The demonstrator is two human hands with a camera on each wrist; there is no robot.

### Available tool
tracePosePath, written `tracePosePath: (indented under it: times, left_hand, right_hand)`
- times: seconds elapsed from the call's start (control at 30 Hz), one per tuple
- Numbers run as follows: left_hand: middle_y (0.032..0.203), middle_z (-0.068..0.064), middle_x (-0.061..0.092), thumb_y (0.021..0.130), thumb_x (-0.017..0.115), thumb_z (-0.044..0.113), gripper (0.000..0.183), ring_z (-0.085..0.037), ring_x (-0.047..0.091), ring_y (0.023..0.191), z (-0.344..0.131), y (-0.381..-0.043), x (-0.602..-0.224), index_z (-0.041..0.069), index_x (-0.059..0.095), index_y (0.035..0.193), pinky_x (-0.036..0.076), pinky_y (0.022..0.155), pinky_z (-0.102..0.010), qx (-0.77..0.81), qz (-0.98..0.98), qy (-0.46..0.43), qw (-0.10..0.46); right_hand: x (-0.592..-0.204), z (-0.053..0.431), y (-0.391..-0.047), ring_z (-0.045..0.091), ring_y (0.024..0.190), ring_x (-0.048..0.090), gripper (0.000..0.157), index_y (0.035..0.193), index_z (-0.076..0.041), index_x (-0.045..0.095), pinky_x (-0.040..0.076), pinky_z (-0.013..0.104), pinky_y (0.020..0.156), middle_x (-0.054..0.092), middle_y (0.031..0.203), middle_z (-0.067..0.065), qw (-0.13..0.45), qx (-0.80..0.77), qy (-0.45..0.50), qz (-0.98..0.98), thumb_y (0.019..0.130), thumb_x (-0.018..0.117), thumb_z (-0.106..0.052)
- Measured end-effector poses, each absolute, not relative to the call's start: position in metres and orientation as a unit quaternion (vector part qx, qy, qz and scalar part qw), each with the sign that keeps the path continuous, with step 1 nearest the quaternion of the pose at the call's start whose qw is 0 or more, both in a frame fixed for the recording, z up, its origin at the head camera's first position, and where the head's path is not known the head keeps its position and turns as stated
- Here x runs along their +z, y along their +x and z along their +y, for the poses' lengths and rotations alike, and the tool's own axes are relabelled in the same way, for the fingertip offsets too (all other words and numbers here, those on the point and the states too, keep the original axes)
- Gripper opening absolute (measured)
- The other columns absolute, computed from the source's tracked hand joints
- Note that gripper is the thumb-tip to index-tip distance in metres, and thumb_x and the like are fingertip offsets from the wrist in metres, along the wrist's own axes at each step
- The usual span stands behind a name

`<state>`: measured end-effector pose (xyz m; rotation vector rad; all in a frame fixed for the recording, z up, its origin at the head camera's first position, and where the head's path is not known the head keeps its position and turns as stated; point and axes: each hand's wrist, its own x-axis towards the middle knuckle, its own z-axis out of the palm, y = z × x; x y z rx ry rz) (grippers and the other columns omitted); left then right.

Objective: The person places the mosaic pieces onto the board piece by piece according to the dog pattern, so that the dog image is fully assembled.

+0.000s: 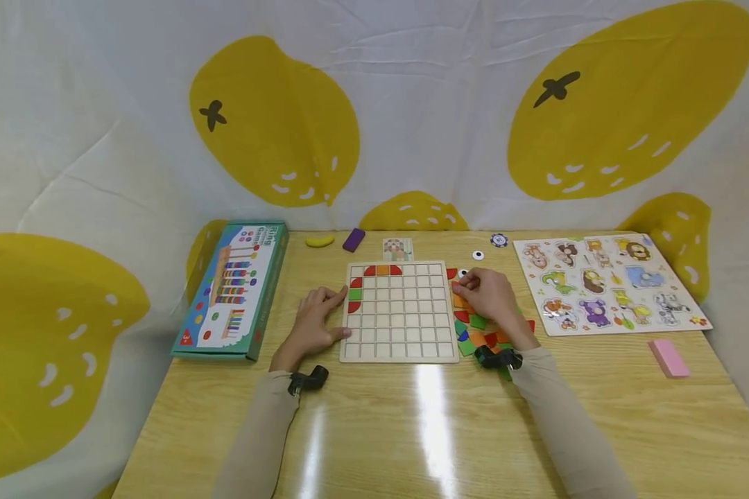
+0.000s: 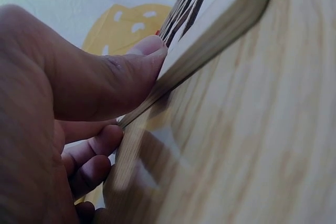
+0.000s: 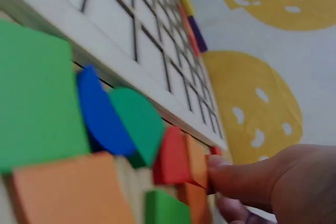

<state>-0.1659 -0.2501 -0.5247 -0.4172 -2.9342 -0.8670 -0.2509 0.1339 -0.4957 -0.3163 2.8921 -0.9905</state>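
My left hand [image 1: 315, 322] rests at the left edge of a light wooden grid board [image 1: 399, 353], thumb [image 2: 142, 59] against its side and fingers loosely bent. Red half-round pieces flank an orange square [image 1: 383, 270] in the board's top row. Others flank a green square [image 1: 354, 294] down its left column. Right of the board, my right hand [image 1: 489, 294] has its thumb [image 3: 231, 174] and fingers together at orange and red pieces [image 3: 175, 156]; I cannot tell if one is pinched. A blue piece [image 3: 102, 111] and green half-round piece [image 3: 137, 121] lie nearby.
At left lies a boxed ring game [image 1: 231, 291]. Behind the board are a yellow banana-shaped piece [image 1: 320, 241], a purple block [image 1: 354, 240] and a patterned card [image 1: 398, 249]. An animal puzzle board [image 1: 608, 284] and a pink block [image 1: 669, 358] occupy the right side.
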Motion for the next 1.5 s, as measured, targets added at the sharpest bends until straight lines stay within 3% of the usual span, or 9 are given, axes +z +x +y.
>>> tracePosePath:
  times: [0.33, 0.43, 0.57, 0.7, 0.83, 1.0, 1.1, 1.37, 1.5]
  left_hand:
    - [0.117, -0.006, 0.048, 0.076, 0.081, 0.037, 0.090, -0.023, 0.040, 0.104, -0.253, -0.165, -0.522, 0.018, 0.037, 0.153, 0.027, 0.092, -0.042, -0.277, -0.952, -0.126, 0.024]
    - [0.118, -0.007, 0.048, 0.077, 0.080, 0.037, 0.090, -0.024, 0.040, 0.105, -0.252, -0.166, -0.522, 0.018, 0.037, 0.154, 0.027, 0.092, -0.042, -0.274, -0.953, -0.130, 0.022]
    - [0.119, -0.007, 0.049, 0.077, 0.080, 0.037, 0.090, -0.024, 0.040, 0.105, -0.250, -0.167, -0.523, 0.017, 0.037, 0.153, 0.027, 0.091, -0.042, -0.277, -0.951, -0.137, 0.023]
    - [0.118, -0.007, 0.049, 0.076, 0.080, 0.036, 0.090, -0.023, 0.040, 0.104, -0.250, -0.168, -0.524, 0.017, 0.038, 0.153, 0.027, 0.091, -0.042, -0.278, -0.951, -0.134, 0.026]
    - [0.117, -0.006, 0.049, 0.076, 0.080, 0.036, 0.090, -0.023, 0.040, 0.104, -0.250, -0.168, -0.524, 0.017, 0.037, 0.153, 0.026, 0.090, -0.041, -0.279, -0.951, -0.133, 0.026]
    - [0.116, -0.006, 0.048, 0.076, 0.079, 0.036, 0.090, -0.023, 0.039, 0.103, -0.251, -0.169, -0.525, 0.017, 0.037, 0.153, 0.026, 0.089, -0.041, -0.279, -0.950, -0.135, 0.023]
    - [0.117, -0.007, 0.048, 0.076, 0.079, 0.038, 0.090, -0.023, 0.040, 0.103, -0.252, -0.169, -0.525, 0.017, 0.037, 0.153, 0.027, 0.089, -0.041, -0.277, -0.951, -0.135, 0.025]
    - [0.120, -0.008, 0.050, 0.076, 0.080, 0.039, 0.091, -0.024, 0.041, 0.105, -0.253, -0.169, -0.526, 0.016, 0.038, 0.153, 0.027, 0.091, -0.043, -0.285, -0.948, -0.139, 0.028]
    - [0.120, -0.006, 0.049, 0.076, 0.080, 0.038, 0.091, -0.023, 0.041, 0.105, -0.252, -0.169, -0.527, 0.018, 0.037, 0.154, 0.027, 0.092, -0.042, -0.284, -0.950, -0.132, 0.020]
  right_hand:
    - [-0.491, 0.146, -0.278, 0.031, 0.090, 0.067, 0.034, 0.113, -0.003, 0.068, 0.051, 0.047, 0.080, 0.070, 0.102, 0.017, 0.024, -0.335, -0.129, 0.933, 0.091, 0.072, -0.027]
    - [-0.494, 0.144, -0.284, 0.032, 0.092, 0.065, 0.033, 0.112, 0.000, 0.067, 0.050, 0.046, 0.083, 0.068, 0.103, 0.019, 0.040, -0.333, -0.143, 0.931, 0.091, 0.072, -0.024]
    - [-0.495, 0.144, -0.284, 0.027, 0.082, 0.062, 0.024, 0.101, -0.002, 0.063, 0.049, 0.040, 0.075, 0.066, 0.093, 0.015, 0.035, -0.327, -0.135, 0.935, 0.089, 0.073, -0.020]
    - [-0.495, 0.145, -0.282, 0.024, 0.073, 0.059, 0.024, 0.110, -0.007, 0.060, 0.047, 0.036, 0.067, 0.064, 0.087, 0.012, 0.016, -0.355, -0.150, 0.922, 0.091, 0.070, -0.018]
    - [-0.495, 0.142, -0.278, 0.021, 0.067, 0.058, 0.025, 0.117, -0.013, 0.067, 0.045, 0.031, 0.060, 0.066, 0.084, 0.010, 0.000, -0.424, -0.164, 0.891, 0.093, 0.069, -0.022]
    - [-0.494, 0.125, -0.269, 0.015, 0.073, 0.066, 0.031, 0.108, -0.011, 0.072, 0.052, 0.023, 0.063, 0.072, 0.087, 0.012, -0.010, -0.544, -0.134, 0.828, 0.083, 0.080, -0.027]
    - [-0.494, 0.108, -0.265, 0.014, 0.073, 0.069, 0.038, 0.105, -0.011, 0.070, 0.053, 0.024, 0.061, 0.073, 0.086, 0.012, -0.017, -0.583, -0.120, 0.803, 0.076, 0.085, -0.029]
    - [-0.504, 0.055, -0.267, 0.015, 0.067, 0.063, 0.043, 0.090, -0.013, 0.067, 0.049, 0.024, 0.061, 0.068, 0.076, 0.001, -0.061, -0.549, -0.200, 0.809, 0.063, 0.092, -0.034]
    - [-0.504, 0.026, -0.270, 0.015, 0.064, 0.059, 0.043, 0.087, -0.016, 0.066, 0.047, 0.027, 0.059, 0.064, 0.074, -0.002, -0.052, -0.514, -0.213, 0.829, 0.062, 0.093, -0.036]
